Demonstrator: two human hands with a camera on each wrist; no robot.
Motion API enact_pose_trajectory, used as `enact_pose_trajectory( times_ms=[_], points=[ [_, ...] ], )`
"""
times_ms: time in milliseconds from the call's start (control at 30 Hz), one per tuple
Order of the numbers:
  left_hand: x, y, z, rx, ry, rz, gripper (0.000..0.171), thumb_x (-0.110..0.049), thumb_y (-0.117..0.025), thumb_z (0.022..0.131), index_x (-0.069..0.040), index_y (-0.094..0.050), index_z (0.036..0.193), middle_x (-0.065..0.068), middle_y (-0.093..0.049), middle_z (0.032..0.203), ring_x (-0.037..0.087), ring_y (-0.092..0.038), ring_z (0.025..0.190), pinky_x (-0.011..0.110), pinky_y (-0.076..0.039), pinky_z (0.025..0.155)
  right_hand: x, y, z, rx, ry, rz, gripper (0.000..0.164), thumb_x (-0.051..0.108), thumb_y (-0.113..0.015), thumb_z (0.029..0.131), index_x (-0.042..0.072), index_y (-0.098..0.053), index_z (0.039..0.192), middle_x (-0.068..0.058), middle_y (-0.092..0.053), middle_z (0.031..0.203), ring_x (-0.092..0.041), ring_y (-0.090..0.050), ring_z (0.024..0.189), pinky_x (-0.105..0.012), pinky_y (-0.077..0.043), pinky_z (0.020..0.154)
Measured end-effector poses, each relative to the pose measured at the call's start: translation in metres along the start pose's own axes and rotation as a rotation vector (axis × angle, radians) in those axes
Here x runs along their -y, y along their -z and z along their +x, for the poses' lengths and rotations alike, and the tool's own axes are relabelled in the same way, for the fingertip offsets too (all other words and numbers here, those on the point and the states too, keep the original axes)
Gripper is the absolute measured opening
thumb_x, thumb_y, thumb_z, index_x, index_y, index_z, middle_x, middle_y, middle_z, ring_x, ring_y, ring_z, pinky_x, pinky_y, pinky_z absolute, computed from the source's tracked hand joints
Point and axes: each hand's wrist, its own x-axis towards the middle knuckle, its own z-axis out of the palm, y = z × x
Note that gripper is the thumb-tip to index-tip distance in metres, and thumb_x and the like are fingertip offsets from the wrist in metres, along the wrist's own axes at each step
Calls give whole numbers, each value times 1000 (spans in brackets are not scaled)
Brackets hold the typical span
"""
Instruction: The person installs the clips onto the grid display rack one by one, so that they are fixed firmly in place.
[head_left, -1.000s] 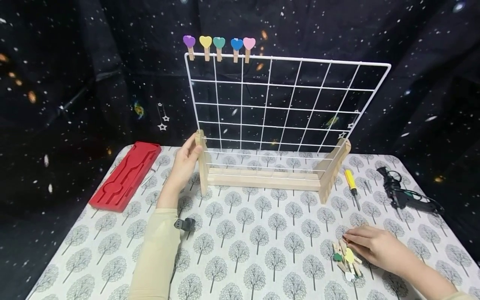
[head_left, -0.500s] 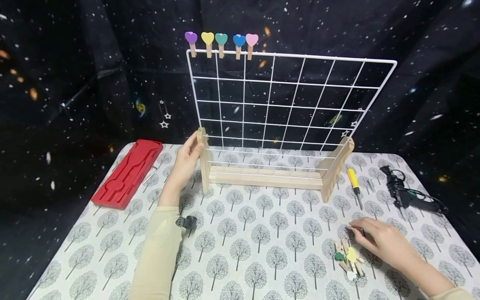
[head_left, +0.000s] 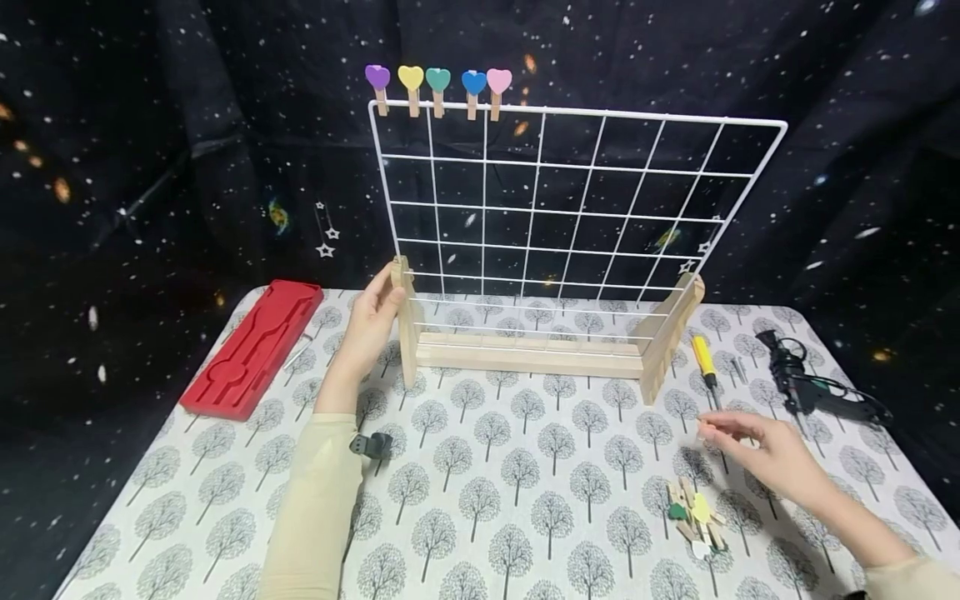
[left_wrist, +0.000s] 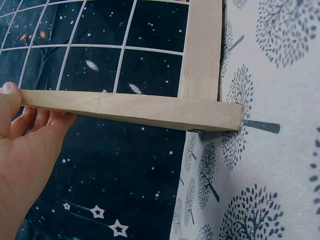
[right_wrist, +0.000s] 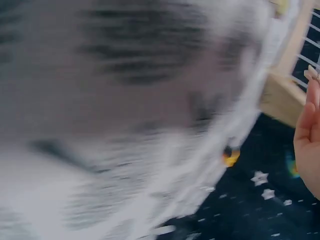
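Observation:
My left hand [head_left: 367, 327] grips the left wooden upright [left_wrist: 140, 107] of a stand, thumb on one side and fingers on the other. A white wire grid [head_left: 664, 117] leans back in this stand. Along its top bar, at the left, sit heart clothespins: purple [head_left: 377, 77], yellow [head_left: 410, 78], teal [head_left: 438, 80], blue [head_left: 474, 82] and pink [head_left: 498, 81]. My right hand [head_left: 780, 460] is raised at the right, pinching a small wooden clothespin [right_wrist: 312, 73], mostly hidden by the fingertips. Below it lies a pile of loose clothespins [head_left: 701, 507].
A red moulded tray [head_left: 253, 350] lies at the left of the tree-print cloth. Right of the stand are a yellow-handled screwdriver [head_left: 703, 357] and a black tool with a cable [head_left: 813, 387]. A dark star-print curtain [head_left: 187, 192] hangs behind.
My right hand has lifted off the clothespin pile and moved away toward the stand, a small clothespin in its fingertips. The left hand keeps its grip on the upright.

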Motion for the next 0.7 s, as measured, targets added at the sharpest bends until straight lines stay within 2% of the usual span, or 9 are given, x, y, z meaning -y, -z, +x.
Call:
enact_pose_trajectory(
  times_ms=[100,167,200,300,400,433,567,633,700],
  points=[
    [0,0,0,-1,-2,3,53,-24,-42,91,-10,-22,138,13,-27,140,21,-27,128,34,-25,105,24,10,14,24,11,15,25,26,-58,83,21,-60,107,10,-64,92,0,-57,80,-20,-49,63],
    [0,0,0,2,-3,-3,52,-23,-41,91,-10,-22,138,13,-27,140,21,-27,128,34,-25,105,43,17,26,21,37,6,24,26,-57,83,23,-60,107,10,-64,96,2,-56,85,-19,-48,74],
    [0,0,0,2,-2,-6,52,-23,-41,91,-10,-22,138,12,-27,140,21,-27,128,34,-25,105,54,21,32,14,43,15,24,27,-57,84,23,-60,107,10,-64,96,2,-57,78,-20,-48,71],
    [0,1,0,-3,1,-13,51,-22,-41,91,-11,-22,138,12,-27,140,21,-28,127,33,-24,105,90,34,54,-17,85,26,23,28,-57,84,24,-60,106,11,-63,97,4,-56,78,-17,-48,71],
    [1,0,-1,-9,-2,-17,51,-22,-40,91,-10,-22,138,12,-28,140,21,-28,127,33,-24,105,132,49,76,-69,242,66,22,21,-60,82,21,-61,105,11,-64,94,0,-56,73,-15,-47,65],
    [1,0,-1,-11,-7,-18,51,-22,-40,92,-10,-22,138,12,-27,140,21,-28,127,33,-24,105,149,54,84,-92,320,84,22,16,-61,81,20,-62,103,10,-64,92,-1,-57,80,-14,-48,69],
    [0,0,-1,-10,-30,-19,51,-20,-40,92,-9,-21,138,11,-26,140,20,-27,128,32,-24,106,217,78,110,-173,581,189,22,0,-61,78,6,-63,99,-2,-67,84,-9,-61,75,-18,-49,69],
    [-1,-1,-2,-11,-38,-16,51,-19,-40,92,-8,-21,138,11,-26,140,20,-26,128,32,-24,106,245,89,122,-202,623,254,20,-3,-58,79,-1,-62,98,-9,-67,84,-13,-62,77,-19,-50,71],
    [-1,-2,-2,-14,-43,-9,51,-19,-40,92,-8,-22,138,12,-26,140,20,-27,128,31,-24,105,266,99,135,-237,602,294,18,0,-57,81,-2,-62,99,-10,-66,83,-13,-62,75,-17,-48,61]
  ],
)
